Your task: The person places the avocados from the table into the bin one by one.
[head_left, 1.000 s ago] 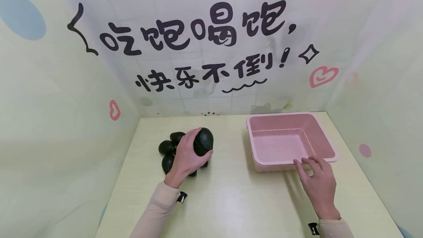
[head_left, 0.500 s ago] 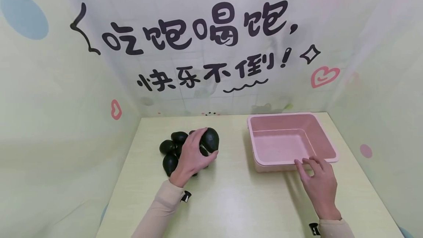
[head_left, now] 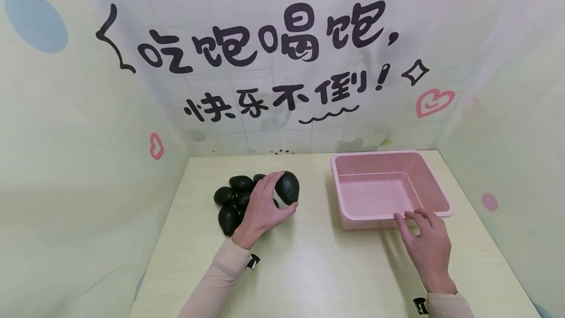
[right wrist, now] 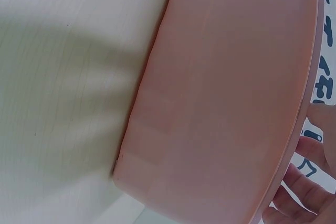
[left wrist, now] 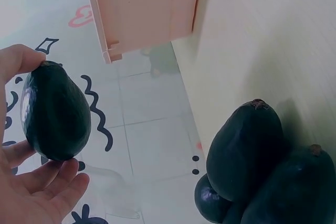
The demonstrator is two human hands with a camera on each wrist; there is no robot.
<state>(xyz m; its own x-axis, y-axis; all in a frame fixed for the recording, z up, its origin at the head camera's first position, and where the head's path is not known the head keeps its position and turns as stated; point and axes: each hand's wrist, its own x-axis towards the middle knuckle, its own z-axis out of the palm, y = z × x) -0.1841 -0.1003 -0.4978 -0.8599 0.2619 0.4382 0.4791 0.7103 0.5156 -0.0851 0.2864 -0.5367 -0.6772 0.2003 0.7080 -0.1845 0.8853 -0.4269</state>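
Observation:
My left hand (head_left: 260, 212) holds a dark green avocado (head_left: 288, 188) between thumb and fingers, lifted to the right of a cluster of avocados (head_left: 228, 220). In the left wrist view the held avocado (left wrist: 55, 111) is upright, its stem end by the thumb and its round end on the fingertips. My right hand (head_left: 428, 249) is at the front rim of a pink plastic bin (head_left: 375, 218), thumb and bent fingers gripping the edge. The right wrist view shows the bin's outer wall (right wrist: 210, 98), with the fingertips (right wrist: 302, 187) along its rim. Part of the cluster is hidden behind the left hand.
The bin stands at the back right of a pale wooden tabletop (head_left: 304, 269), its inside bare in the head view. A printed cloth backdrop (head_left: 247, 9) with black lettering rises behind the table and along both sides.
My left hand has moved to the right with the avocado, away from the cluster, and more of the cluster now shows. The right hand and the bin keep their places.

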